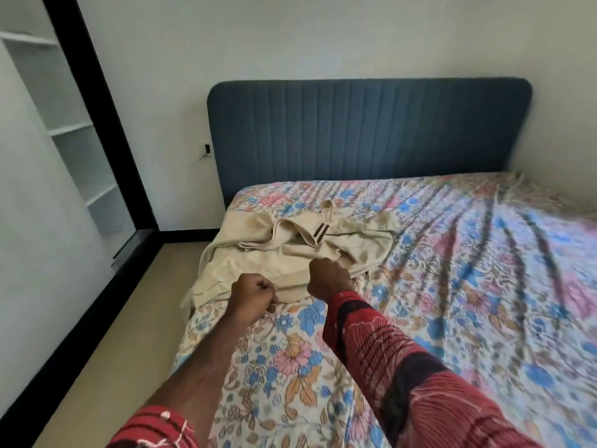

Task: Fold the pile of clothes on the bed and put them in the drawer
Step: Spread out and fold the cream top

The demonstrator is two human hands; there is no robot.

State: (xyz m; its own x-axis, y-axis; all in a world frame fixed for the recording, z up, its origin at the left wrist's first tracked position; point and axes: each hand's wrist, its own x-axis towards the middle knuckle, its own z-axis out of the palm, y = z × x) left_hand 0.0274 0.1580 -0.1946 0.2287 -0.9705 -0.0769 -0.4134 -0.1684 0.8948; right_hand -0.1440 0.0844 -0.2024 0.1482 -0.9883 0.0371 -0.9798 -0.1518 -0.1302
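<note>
White shelving (69, 124) far left behind black frame (97, 101). Left hand (253, 294) curled tight, pinching near hem of cream garment (290, 250). Right hand (328, 279) just beside it, fingers curled, gripping a bunched fold of same garment. Cream garment crumpled at bed's left edge near blue headboard (368, 134), dark-striped strap on top, lying on floral bedsheet (468, 270). Red patterned sleeve (403, 367) on right forearm; left sleeve pushed up. Bedsheet wrinkled toward the right.
</note>
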